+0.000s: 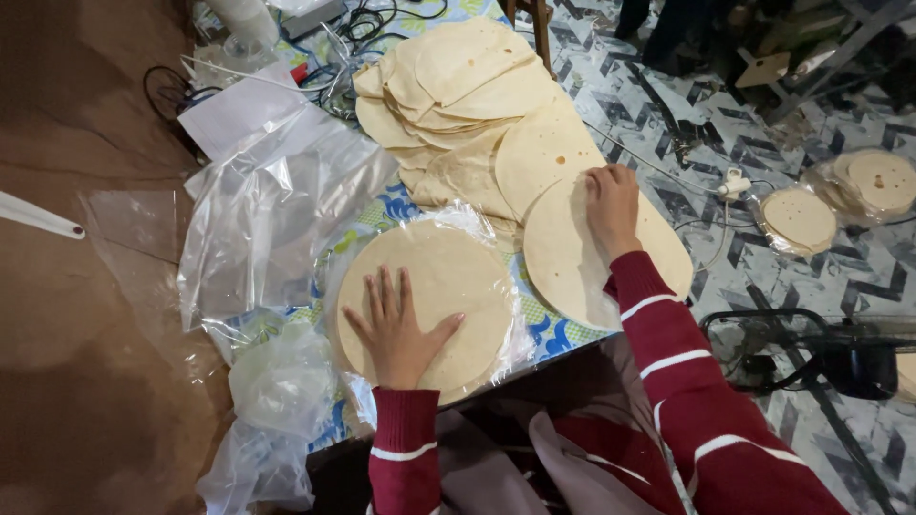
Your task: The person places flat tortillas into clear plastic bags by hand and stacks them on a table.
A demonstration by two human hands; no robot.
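Worktop crowded, loose tortilla pile blocking twelve o'clock, clear plastic bags heaped at ten, tangled cables beyond, narrow patterned gap between both hands
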